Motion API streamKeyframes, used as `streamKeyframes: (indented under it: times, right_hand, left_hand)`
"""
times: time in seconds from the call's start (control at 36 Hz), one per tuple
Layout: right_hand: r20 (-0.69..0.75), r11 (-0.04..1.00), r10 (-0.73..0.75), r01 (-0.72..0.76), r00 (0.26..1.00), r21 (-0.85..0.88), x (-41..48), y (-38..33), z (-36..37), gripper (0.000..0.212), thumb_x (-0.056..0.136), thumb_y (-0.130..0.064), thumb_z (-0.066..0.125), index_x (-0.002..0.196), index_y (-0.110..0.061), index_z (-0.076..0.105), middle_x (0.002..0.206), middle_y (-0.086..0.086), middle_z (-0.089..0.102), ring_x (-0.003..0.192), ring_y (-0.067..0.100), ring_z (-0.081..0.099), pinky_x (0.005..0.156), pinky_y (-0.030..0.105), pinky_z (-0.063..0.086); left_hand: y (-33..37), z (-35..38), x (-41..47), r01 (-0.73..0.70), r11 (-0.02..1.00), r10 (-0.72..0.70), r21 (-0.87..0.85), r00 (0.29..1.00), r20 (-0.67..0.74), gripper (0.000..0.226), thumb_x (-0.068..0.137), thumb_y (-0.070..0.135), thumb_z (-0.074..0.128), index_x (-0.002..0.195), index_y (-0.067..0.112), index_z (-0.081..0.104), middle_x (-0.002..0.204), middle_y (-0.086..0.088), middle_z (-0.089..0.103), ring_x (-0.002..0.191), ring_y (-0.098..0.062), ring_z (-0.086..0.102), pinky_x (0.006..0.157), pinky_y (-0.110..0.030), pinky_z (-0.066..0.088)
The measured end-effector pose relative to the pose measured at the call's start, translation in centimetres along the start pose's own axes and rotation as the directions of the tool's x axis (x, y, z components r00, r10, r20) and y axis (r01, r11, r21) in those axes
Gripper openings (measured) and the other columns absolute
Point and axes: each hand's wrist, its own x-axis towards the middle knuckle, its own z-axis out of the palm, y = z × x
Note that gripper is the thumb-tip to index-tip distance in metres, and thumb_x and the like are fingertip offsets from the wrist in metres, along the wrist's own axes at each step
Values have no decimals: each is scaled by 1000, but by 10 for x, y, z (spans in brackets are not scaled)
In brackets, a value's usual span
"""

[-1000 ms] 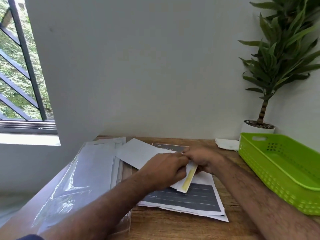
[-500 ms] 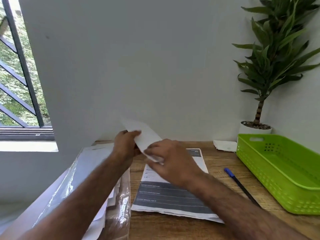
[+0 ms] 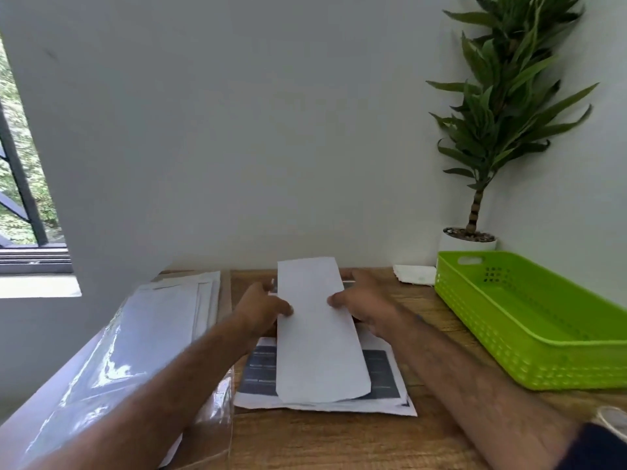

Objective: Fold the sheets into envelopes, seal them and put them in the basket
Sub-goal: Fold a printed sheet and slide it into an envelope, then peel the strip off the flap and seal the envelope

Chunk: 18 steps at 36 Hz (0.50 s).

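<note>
A long white envelope is held lengthwise above the desk, its flap end toward me. My left hand pinches its left edge and my right hand pinches its right edge, thumbs on top. Under it lies a stack of printed sheets with dark bands. The green plastic basket stands empty at the right.
A pile of envelopes in a clear plastic sleeve lies along the left of the wooden desk. A potted plant stands in the back right corner, with a folded white tissue beside the basket. A window is at far left.
The envelope was pressed on the sheets, then lifted up and turned; now both hands hold it lengthwise by its side edges. The pen seen half a second ago is hidden.
</note>
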Motion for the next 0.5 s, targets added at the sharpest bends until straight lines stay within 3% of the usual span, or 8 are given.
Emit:
streamKeyframes:
  times: [0.11, 0.19, 0.28, 0.33, 0.42, 0.5]
  right_hand:
    - [-44, 923, -206, 179, 977, -340, -9, 3, -3, 52, 81, -8, 78, 126, -8, 53, 113, 2, 63, 100, 20, 64, 74, 27, 54]
    - [-73, 821, -311, 229, 948, -523, -11, 3, -4, 38, 80, -14, 76, 115, -8, 63, 112, 7, 69, 100, 24, 65, 84, 33, 55]
    - [-102, 799, -395, 287, 913, -529, -19, -6, -9, 25, 83, -9, 69, 108, -6, 70, 104, 11, 72, 97, 26, 68, 80, 30, 55]
    - [-123, 788, -442, 320, 888, -525, -31, -11, -13, 24, 83, -6, 67, 106, -7, 73, 102, 10, 74, 94, 23, 69, 79, 28, 54]
    - [-159, 777, -489, 345, 858, -526, -57, -17, -24, 22, 83, -8, 65, 101, -11, 76, 97, 4, 76, 89, 17, 68, 75, 23, 51]
    - [-181, 746, -562, 401, 807, -532, -89, -23, -35, 18, 86, -14, 63, 97, -17, 77, 94, -1, 77, 85, 13, 68, 76, 27, 54]
  left_hand:
    - [-1, 2, 3, -32, 988, 45, 153, 996, -83, 67, 70, 4, 83, 128, 8, 50, 118, -17, 66, 101, -37, 68, 83, -53, 60]
    - [9, 9, -7, -113, 937, 172, 331, 973, -155, 66, 75, 6, 80, 132, 7, 47, 118, -17, 62, 98, -34, 64, 81, -43, 59]
    - [18, 12, -21, -189, 719, 378, 668, 914, -149, 48, 83, 18, 72, 128, 11, 56, 114, -11, 65, 93, -27, 62, 78, -34, 54]
    - [24, 15, -31, -215, 598, 470, 772, 874, -121, 34, 86, 24, 68, 118, 16, 65, 113, -8, 68, 92, -24, 63, 81, -35, 54]
    - [34, 25, -44, -286, 557, 500, 780, 865, -40, 26, 89, 24, 67, 114, 19, 69, 115, -5, 71, 92, -21, 65, 82, -31, 51]
    - [40, 42, -64, -380, 512, 530, 770, 845, 65, 24, 90, 25, 66, 114, 22, 68, 120, 2, 71, 98, -19, 66, 84, -31, 50]
